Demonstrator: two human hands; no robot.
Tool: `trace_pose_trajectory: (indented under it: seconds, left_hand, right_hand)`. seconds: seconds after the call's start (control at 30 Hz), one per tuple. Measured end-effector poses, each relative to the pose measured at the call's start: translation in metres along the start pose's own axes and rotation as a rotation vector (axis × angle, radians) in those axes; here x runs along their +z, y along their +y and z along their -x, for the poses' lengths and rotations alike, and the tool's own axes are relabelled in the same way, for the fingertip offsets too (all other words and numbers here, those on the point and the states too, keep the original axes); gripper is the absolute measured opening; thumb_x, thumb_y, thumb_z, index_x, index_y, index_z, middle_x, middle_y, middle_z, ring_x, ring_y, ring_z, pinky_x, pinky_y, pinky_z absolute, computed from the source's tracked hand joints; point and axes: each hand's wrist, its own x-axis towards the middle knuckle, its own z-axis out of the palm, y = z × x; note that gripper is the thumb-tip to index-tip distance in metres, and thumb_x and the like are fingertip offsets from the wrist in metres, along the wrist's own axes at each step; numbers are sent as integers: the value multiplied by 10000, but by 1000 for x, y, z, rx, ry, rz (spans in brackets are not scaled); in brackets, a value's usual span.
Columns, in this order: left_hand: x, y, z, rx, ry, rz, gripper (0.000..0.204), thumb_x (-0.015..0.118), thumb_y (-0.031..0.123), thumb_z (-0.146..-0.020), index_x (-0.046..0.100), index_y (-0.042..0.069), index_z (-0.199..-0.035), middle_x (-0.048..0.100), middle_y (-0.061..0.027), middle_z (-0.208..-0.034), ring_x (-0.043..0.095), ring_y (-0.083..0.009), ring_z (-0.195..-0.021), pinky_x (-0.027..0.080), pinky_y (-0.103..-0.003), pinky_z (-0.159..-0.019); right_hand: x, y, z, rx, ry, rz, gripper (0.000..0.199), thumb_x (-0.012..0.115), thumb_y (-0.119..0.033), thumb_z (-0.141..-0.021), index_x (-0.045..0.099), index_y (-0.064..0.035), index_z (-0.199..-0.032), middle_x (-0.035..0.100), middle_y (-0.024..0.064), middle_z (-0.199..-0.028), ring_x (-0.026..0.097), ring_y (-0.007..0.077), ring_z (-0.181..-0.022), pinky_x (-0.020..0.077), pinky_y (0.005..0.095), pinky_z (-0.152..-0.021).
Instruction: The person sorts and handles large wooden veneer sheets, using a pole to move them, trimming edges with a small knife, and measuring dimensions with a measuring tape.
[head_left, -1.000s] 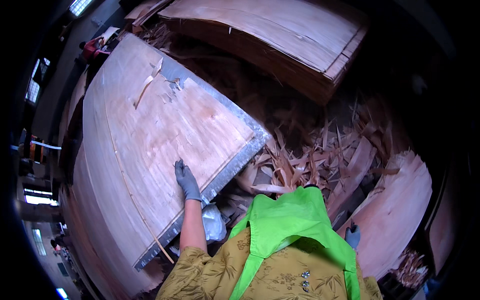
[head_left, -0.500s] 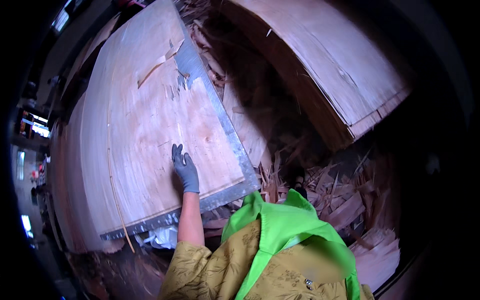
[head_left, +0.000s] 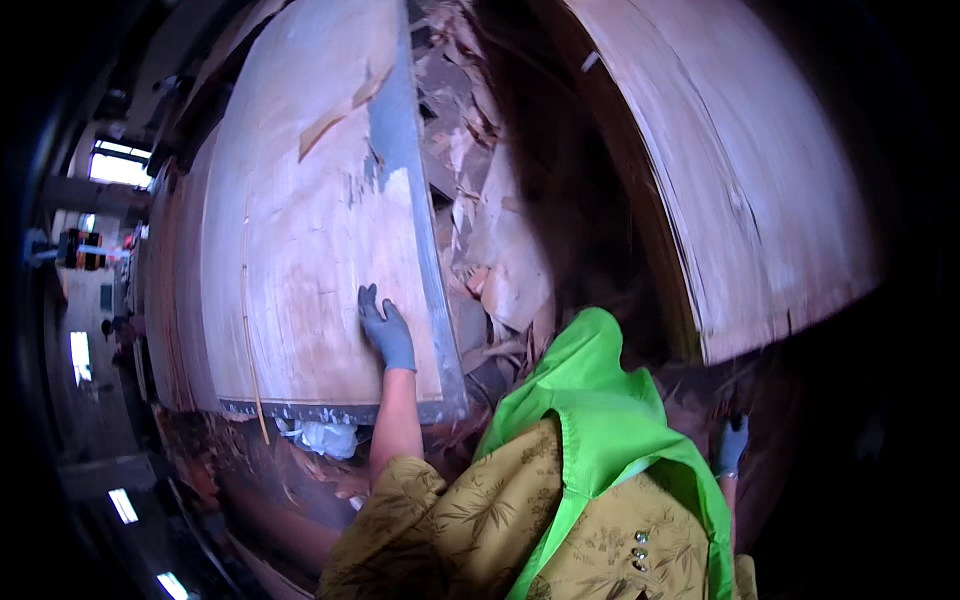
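Note:
A pale wood veneer sheet point(head_left: 310, 330) lies across a grey metal-topped table point(head_left: 400, 120), its right edge ragged near the middle. My left hand point(head_left: 388, 335), in a grey glove, is over the sheet near its front right corner, fingers stretched out and holding nothing; whether the palm touches is hard to tell. Farther up, a torn veneer strip point(head_left: 335, 122) lies on the sheet. My right hand point(head_left: 733, 447), also gloved, shows low on the right beside the green apron, dim and blurred, so its fingers cannot be made out.
To the right rises a tall stack of veneer sheets point(head_left: 770, 200). Veneer scraps point(head_left: 510, 290) litter the floor between stack and table. A thin strip point(head_left: 247, 320) hangs past the table's front edge, near a white plastic bag point(head_left: 325, 438).
The view has turned, so the table and stack sit differently in it. My right hand has come into sight at the lower right. My left hand stays over the veneer sheet, fingers still apart.

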Motion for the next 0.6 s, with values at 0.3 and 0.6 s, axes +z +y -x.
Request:
trace_pose_trajectory:
  seconds: [0.3, 0.6]
  left_hand:
    - [91, 35, -101, 125, 32, -246, 359, 534, 25, -795, 532, 2, -1154, 443, -190, -1301, 440, -312, -1183, 320, -376, -1010]
    - [188, 40, -262, 243, -112, -655, 474, 539, 271, -826, 471, 78, -1253, 390, -141, -1364, 377, -316, -1228, 278, -463, -1007]
  right_hand:
    - [145, -28, -131, 117, -429, -178, 340, 540, 15, -772, 530, 33, -1111, 604, 102, -1021, 574, 177, -884, 449, 281, -822]
    - [293, -206, -313, 45, -573, -326, 251, 528, -41, -820, 576, 35, -1054, 610, 67, -899, 566, 137, -829, 471, 260, -731]
